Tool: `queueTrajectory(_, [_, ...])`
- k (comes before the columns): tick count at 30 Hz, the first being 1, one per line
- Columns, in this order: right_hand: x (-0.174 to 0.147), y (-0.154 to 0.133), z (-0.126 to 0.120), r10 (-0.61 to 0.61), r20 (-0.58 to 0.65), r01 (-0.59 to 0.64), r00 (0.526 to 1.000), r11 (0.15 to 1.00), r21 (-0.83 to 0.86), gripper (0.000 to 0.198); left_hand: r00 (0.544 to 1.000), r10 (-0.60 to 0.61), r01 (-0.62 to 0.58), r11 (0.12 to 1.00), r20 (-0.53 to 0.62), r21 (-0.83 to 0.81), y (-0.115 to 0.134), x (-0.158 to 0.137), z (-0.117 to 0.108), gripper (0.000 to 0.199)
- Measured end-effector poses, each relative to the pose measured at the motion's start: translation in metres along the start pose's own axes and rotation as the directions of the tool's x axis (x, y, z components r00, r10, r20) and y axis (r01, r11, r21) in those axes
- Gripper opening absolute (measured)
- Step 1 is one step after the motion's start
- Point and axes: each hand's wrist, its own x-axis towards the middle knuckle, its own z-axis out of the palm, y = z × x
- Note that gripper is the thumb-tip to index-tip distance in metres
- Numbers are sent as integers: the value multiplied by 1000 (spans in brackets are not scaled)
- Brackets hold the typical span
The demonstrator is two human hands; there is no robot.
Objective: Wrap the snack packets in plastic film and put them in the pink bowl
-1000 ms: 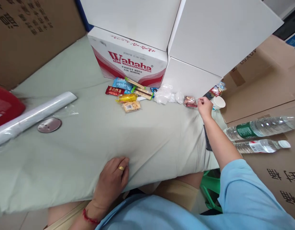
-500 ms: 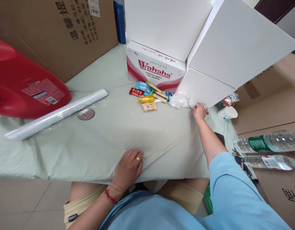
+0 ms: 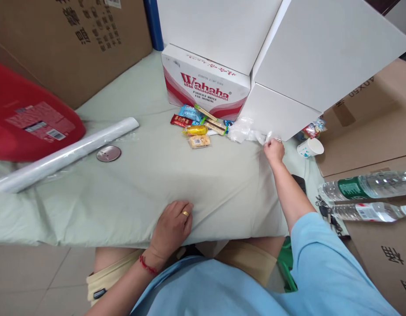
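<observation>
At the front edge of the table, my left hand (image 3: 172, 224) lies palm down on the pale green cloth, its fingers loosely bent and nothing visible in them. Farther out on the right, my right hand (image 3: 274, 150) is closed on one end of a crumpled clear plastic bag (image 3: 239, 130). The bag trails leftward along the cloth to a small heap of snacks. In that heap are a yellow packet (image 3: 195, 130), a red packet (image 3: 181, 120), a blue packet (image 3: 190, 112), a wrapped beige snack (image 3: 199, 141) and wrapped sticks (image 3: 214, 126).
Behind the snacks stands a Wahaba-style printed water carton (image 3: 206, 85), with white boxes (image 3: 285, 109) beside it. To the left are a plastic-film roll (image 3: 67, 153), a round metal disc (image 3: 109, 153) and a red jug (image 3: 31, 118). A paper cup (image 3: 310, 148) and bottles (image 3: 370, 186) occupy the right.
My right hand has drawn the plastic bag's end up slightly, stretching it a little. My left hand stays on the cloth. The whole view has shifted slightly.
</observation>
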Motion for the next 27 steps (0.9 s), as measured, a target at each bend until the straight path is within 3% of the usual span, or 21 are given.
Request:
queueTrajectory(4, [-1,0,-5,3,-81,5,997,995,104,11,1000,7,-7,1000,-1,-3,0,2,0,18])
queueTrajectory(6, [-4,1,-13,94,-79,-68,992,957,283,14,1000,-5,5,1000,-6,-22,0,1,0,17])
queueTrajectory(7, [-8,0,-19,147,-80,-98,986,895,436,18,1000,-16,15,999,-15,-40,0,0,0,17])
queueTrajectory(8, [-15,-1,-26,194,-70,-111,978,781,614,21,999,-28,26,997,-26,-67,-1,-1,0,18])
queueTrajectory(10, [-40,-10,-37,210,54,-136,976,402,905,24,997,-67,60,987,-46,-148,-1,-4,0,18])
queueTrajectory(12, [-76,-24,-44,53,263,-264,963,18,964,24,985,-166,149,950,-41,-274,0,-5,-1,18])
queueTrajectory(13, [-96,-33,-44,-52,350,-353,935,-98,930,22,968,-250,228,906,-16,-355,2,-4,-1,17])
queueTrajectory(15, [-135,-54,-41,-219,456,-497,863,-206,843,20,889,-449,422,734,86,-532,5,4,-2,17])
queueTrajectory(17, [-163,-76,-35,-317,497,-574,807,-228,786,20,768,-594,564,448,241,-693,8,18,-1,24])
queueTrajectory(18, [-173,-85,-32,-353,506,-595,787,-220,773,21,733,-603,581,314,315,-751,9,26,0,29])
queueTrajectory(21, [-188,-101,-25,-438,527,-635,729,-142,759,29,716,-497,586,46,490,-809,12,49,9,45])
queueTrajectory(24, [-193,-102,-19,-512,536,-624,672,-2,781,38,722,-442,584,-25,533,-812,12,59,20,43])
queueTrajectory(27, [-197,-99,-14,-555,511,-538,656,131,833,41,745,-452,561,26,491,-828,11,58,29,35])
